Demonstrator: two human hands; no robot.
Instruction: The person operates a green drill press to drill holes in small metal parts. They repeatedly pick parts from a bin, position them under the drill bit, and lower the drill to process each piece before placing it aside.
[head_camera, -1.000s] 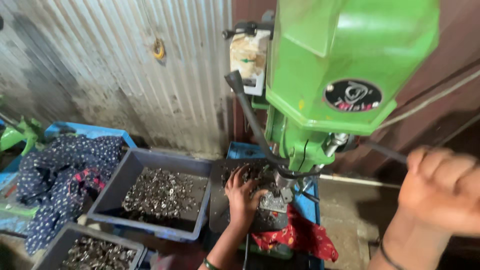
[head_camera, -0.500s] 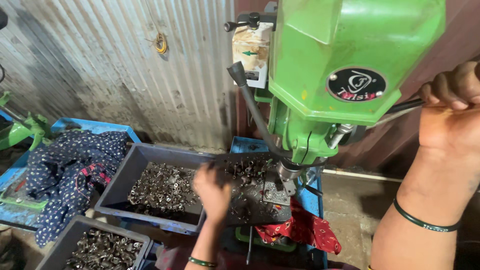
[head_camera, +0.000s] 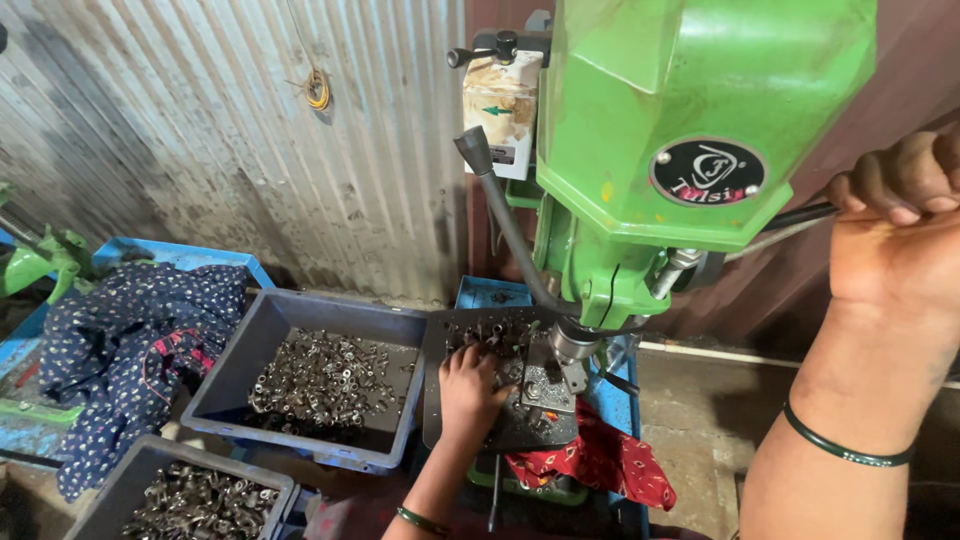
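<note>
My left hand (head_camera: 470, 385) lies flat, fingers spread, on the small metal parts (head_camera: 500, 335) on the dark tray (head_camera: 440, 420) under the drill spindle (head_camera: 572, 345), which sits just to its right. My right hand (head_camera: 895, 225) is up high, well apart, fist wrapped round the feed handle (head_camera: 800, 215), whose bar runs sideways toward the green drill press (head_camera: 700, 90).

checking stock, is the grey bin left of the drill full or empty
Partly full: the grey bin holds a loose layer of small metal parts, well below its rim.
</note>
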